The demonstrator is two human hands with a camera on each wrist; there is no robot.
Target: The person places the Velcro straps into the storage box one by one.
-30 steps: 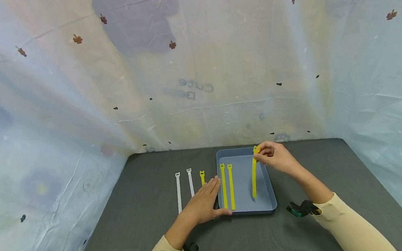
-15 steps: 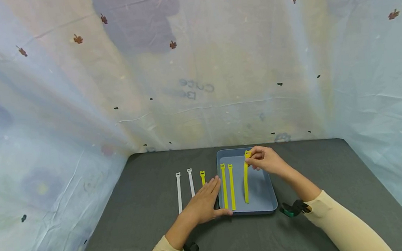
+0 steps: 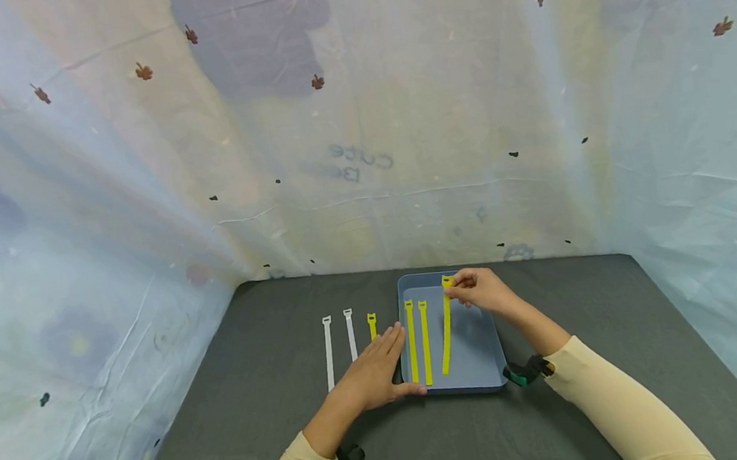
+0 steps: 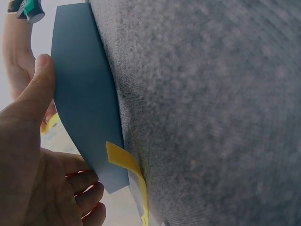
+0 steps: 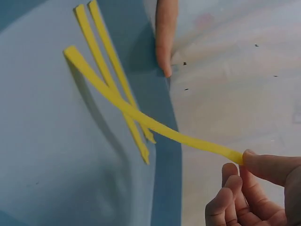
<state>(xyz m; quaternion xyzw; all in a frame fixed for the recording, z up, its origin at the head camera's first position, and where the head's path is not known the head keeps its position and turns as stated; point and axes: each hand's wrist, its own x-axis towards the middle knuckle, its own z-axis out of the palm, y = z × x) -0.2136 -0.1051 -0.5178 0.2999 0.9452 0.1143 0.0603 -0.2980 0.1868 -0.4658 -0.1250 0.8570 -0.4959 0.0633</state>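
Grey table [image 3: 240, 423], fingers [image 3: 457, 289] pinching strap [image 3: 446, 338]

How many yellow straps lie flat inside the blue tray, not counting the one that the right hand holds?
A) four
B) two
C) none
B: two yellow straps lie side by side at the left of the blue tray, while the right hand pinches the top end of a third strap, whose lower end reaches down into the tray.
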